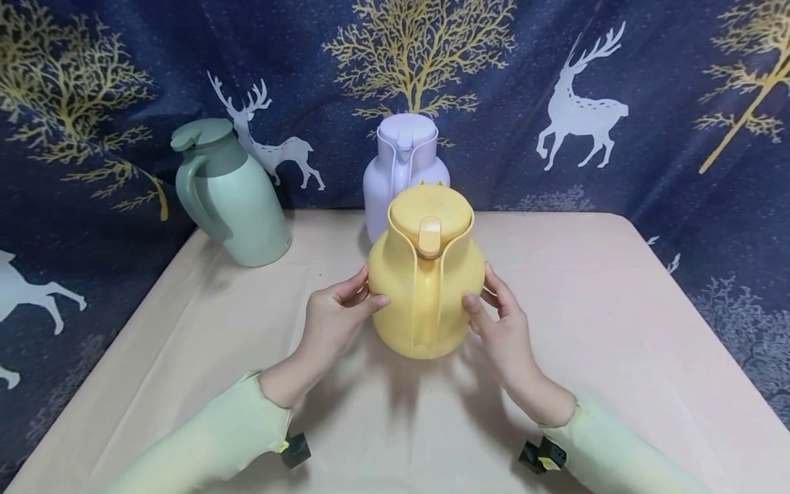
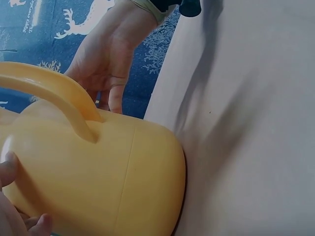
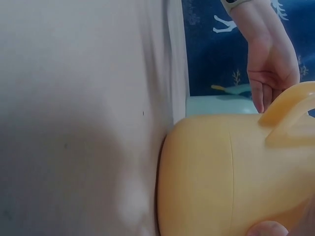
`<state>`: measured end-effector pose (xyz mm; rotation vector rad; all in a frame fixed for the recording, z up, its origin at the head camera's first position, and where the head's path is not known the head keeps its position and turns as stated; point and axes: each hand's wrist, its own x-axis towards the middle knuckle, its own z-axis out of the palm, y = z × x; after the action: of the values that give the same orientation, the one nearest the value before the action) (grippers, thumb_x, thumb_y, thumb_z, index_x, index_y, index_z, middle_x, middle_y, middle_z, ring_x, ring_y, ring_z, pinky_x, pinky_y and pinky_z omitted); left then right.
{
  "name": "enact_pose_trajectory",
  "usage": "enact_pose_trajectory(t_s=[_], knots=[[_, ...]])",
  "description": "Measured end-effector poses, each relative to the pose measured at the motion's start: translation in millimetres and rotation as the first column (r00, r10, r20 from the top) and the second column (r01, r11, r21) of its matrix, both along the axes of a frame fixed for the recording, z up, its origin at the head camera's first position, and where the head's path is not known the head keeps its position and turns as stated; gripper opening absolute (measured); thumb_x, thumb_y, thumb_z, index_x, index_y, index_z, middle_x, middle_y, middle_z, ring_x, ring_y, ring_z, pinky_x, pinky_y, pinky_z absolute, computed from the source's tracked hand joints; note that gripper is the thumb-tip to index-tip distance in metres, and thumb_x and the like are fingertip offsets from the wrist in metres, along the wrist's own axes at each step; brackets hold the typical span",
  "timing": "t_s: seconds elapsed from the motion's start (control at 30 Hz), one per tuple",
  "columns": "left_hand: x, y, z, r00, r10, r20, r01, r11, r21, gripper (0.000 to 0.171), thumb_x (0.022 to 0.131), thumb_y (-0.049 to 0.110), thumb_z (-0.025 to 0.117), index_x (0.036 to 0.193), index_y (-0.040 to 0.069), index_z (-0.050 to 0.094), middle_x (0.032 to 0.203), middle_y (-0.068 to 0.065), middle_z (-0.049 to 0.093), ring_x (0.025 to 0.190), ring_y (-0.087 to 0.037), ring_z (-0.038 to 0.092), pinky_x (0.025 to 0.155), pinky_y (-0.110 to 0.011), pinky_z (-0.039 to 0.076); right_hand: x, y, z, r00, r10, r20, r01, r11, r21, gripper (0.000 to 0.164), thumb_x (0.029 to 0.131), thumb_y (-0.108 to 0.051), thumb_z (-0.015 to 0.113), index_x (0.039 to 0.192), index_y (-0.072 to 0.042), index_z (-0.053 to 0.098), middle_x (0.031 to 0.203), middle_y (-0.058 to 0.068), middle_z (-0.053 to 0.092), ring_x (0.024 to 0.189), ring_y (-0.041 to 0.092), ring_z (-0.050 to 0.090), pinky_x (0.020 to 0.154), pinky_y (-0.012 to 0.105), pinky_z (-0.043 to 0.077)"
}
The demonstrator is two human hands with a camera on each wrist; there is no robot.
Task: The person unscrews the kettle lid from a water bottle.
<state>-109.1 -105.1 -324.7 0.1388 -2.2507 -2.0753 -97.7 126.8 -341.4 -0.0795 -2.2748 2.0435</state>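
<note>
Grip: left hand and right hand pinch 2 sides of yellow round-bellied lidded jug
Jug: upright, mid-table, before lilac lidded jug
Writing: white, on navy fabric backdrop, too small to read
Edges: beige tabletop's sides well apart from jug

Small white marks on the blue backdrop, perhaps lettering, too blurred to read

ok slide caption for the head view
Left hand and right hand hold a yellow jug; behind it, a lavender jug, and a green jug further left.
</note>
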Motion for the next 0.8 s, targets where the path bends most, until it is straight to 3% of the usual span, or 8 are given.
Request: enact_pose_trajectory(t_s=[0.43,0.8], knots=[[5.9,-15.3,1.3,0.999,0.032,0.017,-0.031,0.999,-0.011,0.057,0.082,0.002,0.083,0.135,0.006,0.062,0.138,-0.009,0.063,0.126,-0.020,0.064,0.091,-0.016,0.055,-0.4,-13.9,-0.5,1.000,0.028,-0.010,-0.028,0.999,0.015,0.062,0.103,-0.013,0.060,0.160,-0.014,0.035,0.161,0.008,0.043,0.120,-0.004,0.049,0.081,0.012,0.054],[9.9,-27.6,0.3,0.997,0.073,-0.011,-0.073,0.997,-0.013,0.056,0.082,0.000,0.083,0.134,0.006,0.063,0.137,-0.010,0.064,0.124,-0.016,0.065,0.090,-0.014,0.055,-5.2,-24.0,-5.0,0.996,0.078,-0.052,-0.078,0.997,-0.007,0.064,0.102,-0.013,0.063,0.159,-0.014,0.036,0.161,0.008,0.043,0.136,0.023,0.047,0.086,0.013,0.055]])
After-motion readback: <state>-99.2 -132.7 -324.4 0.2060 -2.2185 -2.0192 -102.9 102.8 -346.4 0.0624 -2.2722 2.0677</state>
